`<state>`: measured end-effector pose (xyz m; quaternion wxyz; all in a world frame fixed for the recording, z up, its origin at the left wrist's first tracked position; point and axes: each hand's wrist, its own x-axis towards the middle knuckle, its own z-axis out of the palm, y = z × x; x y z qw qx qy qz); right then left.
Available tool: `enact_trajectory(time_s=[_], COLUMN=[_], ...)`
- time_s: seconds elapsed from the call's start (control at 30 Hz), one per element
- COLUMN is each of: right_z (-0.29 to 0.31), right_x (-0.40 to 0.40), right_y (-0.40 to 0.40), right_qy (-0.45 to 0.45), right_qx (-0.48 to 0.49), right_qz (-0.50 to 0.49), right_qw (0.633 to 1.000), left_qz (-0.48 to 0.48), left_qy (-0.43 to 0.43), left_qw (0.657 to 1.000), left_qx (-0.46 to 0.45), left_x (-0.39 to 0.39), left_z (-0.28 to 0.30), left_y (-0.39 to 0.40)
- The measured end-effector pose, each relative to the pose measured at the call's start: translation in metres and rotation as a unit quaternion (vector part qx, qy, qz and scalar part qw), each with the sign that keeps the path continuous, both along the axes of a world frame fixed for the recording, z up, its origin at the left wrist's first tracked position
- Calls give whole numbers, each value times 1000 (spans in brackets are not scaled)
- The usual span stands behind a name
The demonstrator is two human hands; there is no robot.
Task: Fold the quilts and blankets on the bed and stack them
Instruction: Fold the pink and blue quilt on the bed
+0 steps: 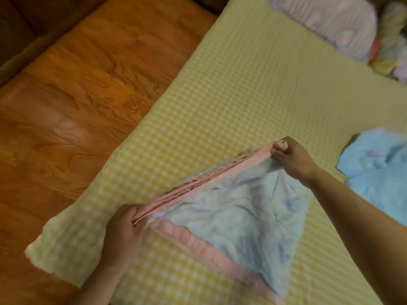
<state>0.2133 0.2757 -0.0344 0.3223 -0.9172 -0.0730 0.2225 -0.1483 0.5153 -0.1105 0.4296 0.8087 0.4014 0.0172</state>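
- Orange-brown wood-grain floor (77, 95) left of bed.
- Yellow-and-white checked bed sheet (231, 84) covers mattress.
- Striped pale pillow (326, 25) at far end; crumpled light-blue blanket (378, 172) at right.
- Pink-edged light-blue folded blanket (231, 208) over sheet; left hand (123, 234) and right hand (293, 159) pinch its stacked pink edge.

The floor (72, 89) is orange-brown wood-grain boarding with a glossy finish; soft reflections of warm light show on its surface. A dark brown wooden furniture edge (26, 25) runs diagonally across the upper left corner; its type cannot be determined. The bed (231, 80) occupies the centre and right, covered by a yellow-and-white checked sheet whose edge hangs over the floor side. Lighting is dim, warm and diffuse. No wall or window is identifiable.
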Motion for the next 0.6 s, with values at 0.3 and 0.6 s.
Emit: enact_trajectory(time_s=[0.3,0.6], right_z=[328,514], right_x=[-42,-157], right_y=[-214,-369], right_qy=[-245,-457], right_qx=[216,301], right_qz=[-205,-220], right_qw=[923,808], left_qz=[-19,-152], left_qy=[-379,-482], left_qw=[894,859], left_qx=[-237,-87], left_x=[169,159], left_z=[300,546], left_y=[-63,-199])
